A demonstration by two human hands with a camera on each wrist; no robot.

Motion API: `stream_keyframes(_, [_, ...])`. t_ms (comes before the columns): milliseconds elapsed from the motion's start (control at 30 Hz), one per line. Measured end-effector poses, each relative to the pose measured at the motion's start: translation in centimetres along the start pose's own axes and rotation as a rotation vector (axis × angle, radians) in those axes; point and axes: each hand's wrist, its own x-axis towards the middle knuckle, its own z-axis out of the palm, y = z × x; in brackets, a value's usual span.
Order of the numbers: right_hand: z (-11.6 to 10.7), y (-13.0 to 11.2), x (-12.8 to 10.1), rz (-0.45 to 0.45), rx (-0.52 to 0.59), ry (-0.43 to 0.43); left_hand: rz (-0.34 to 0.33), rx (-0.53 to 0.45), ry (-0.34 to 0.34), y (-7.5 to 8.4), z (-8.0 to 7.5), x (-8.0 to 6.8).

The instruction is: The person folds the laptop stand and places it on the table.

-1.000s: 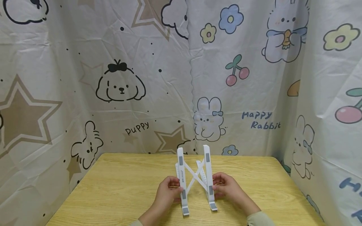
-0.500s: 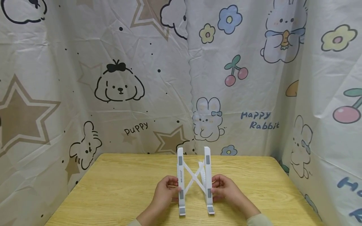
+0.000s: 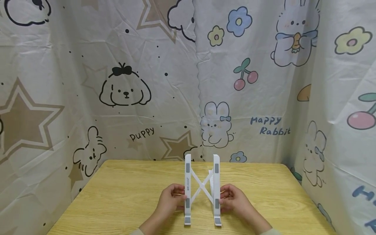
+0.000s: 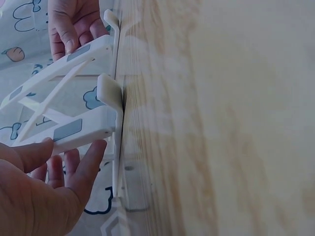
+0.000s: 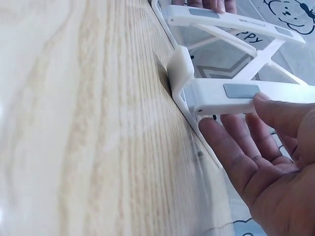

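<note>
A white folding stand (image 3: 202, 188) with two long rails joined by a crossed brace stands tilted on the wooden table (image 3: 117, 195), front feet down. My left hand (image 3: 177, 199) holds the left rail, thumb on top and fingers under it (image 4: 74, 130). My right hand (image 3: 227, 199) holds the right rail the same way (image 5: 231, 93). Grey pads sit on the rails. In the left wrist view my left hand (image 4: 44, 182) is near and my right hand (image 4: 74, 27) is beyond the stand. The right wrist view shows my right hand (image 5: 261, 157) under its rail.
A cloth backdrop (image 3: 126, 91) printed with puppies, rabbits, stars and cherries closes in the table at the back and both sides. Bare wood lies left (image 3: 111, 199) and right (image 3: 282, 195) of the stand. The table's back corners are rounded.
The two rails have come closer together and now stand parallel; before, they splayed apart toward me. Both hands moved inward with them and kept their hold.
</note>
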Motion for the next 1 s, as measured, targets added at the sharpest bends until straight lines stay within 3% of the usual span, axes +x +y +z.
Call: stream_keyframes(1000, [0.79,-0.05,-0.35,0.000,0.043,0.046,-0.009,0.030,0.015,-0.03,0.33,0.08])
